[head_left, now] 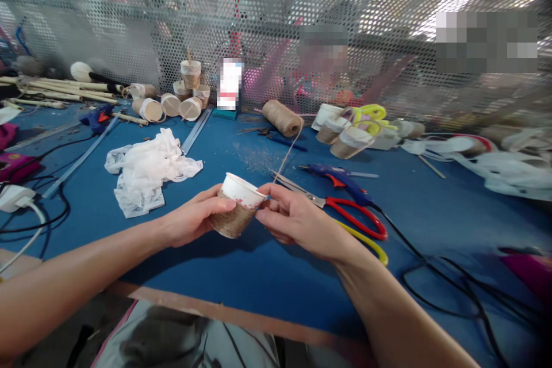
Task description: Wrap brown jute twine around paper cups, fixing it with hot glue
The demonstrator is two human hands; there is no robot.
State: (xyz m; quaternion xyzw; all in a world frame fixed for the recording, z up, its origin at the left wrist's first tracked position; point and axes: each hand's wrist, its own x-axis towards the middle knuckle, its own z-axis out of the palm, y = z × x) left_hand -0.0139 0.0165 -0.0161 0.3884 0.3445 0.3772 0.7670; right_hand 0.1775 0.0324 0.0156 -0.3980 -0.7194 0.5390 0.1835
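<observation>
Paper cup [241, 198], seen in the head view, is held above the blue table [241, 276], tilted, brown twine wrapping its lower part. Pink marks on its white upper band are too small to read; the phone screen [229, 85] is blurred.

The left hand [194, 217] comes from lower left and grasps the cup, thumb across its near side. The right hand [299, 219] comes from lower right, fingers bent, index fingertip at the rim. Twine [287, 155] runs to it from the spool [281, 117]; whether the fingers pinch it, I cannot tell.
</observation>
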